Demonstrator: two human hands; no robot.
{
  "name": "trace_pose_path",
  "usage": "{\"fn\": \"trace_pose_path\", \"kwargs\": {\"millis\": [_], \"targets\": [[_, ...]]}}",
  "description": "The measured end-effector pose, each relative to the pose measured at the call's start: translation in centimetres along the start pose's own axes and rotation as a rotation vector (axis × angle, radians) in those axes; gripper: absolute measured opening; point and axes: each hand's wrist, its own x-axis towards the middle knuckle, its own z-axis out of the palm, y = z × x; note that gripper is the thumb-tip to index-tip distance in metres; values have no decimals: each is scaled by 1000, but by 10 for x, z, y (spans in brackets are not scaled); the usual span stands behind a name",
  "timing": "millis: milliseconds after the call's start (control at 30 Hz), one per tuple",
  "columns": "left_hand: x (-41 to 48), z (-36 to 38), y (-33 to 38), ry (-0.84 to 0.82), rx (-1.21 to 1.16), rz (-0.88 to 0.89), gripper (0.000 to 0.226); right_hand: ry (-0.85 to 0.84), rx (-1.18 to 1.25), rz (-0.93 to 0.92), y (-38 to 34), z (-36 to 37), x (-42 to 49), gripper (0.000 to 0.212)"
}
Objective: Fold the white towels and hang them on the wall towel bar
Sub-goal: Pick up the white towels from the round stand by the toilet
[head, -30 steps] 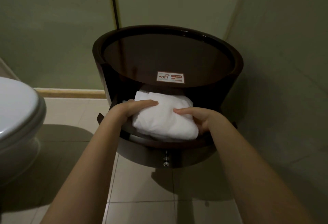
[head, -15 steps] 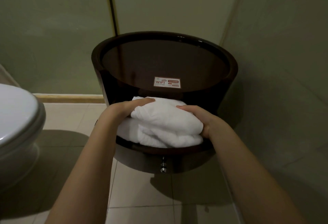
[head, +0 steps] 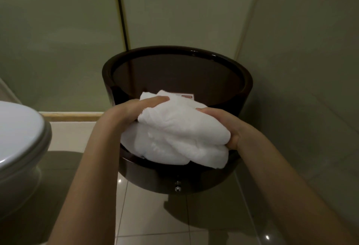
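Note:
A crumpled bundle of white towels (head: pixel 178 134) is held between both hands in front of the open shelf of a dark round cabinet (head: pixel 246 87). My left hand (head: pixel 136 108) grips the bundle's upper left side, fingers over the top. My right hand (head: pixel 223 126) clamps its right end. The bundle's lower part hangs just above the cabinet's lower ledge (head: pixel 151 174). No towel bar is in view.
A white toilet (head: pixel 21 138) stands at the left. Green walls close in behind and on the right, with a door edge (head: pixel 121 11) behind the cabinet. The floor (head: pixel 151 215) is glossy beige tile.
Both hands have drawn the towel bundle out of the cabinet's shelf, toward me and upward. It now covers part of the sticker on the cabinet top.

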Motion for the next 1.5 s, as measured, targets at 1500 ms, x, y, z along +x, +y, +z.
{"fn": "trace_pose_path", "kwargs": {"millis": [1500], "targets": [[125, 1, 64, 140, -136, 652, 83, 304, -67, -190, -87, -34, 120, 81]]}}
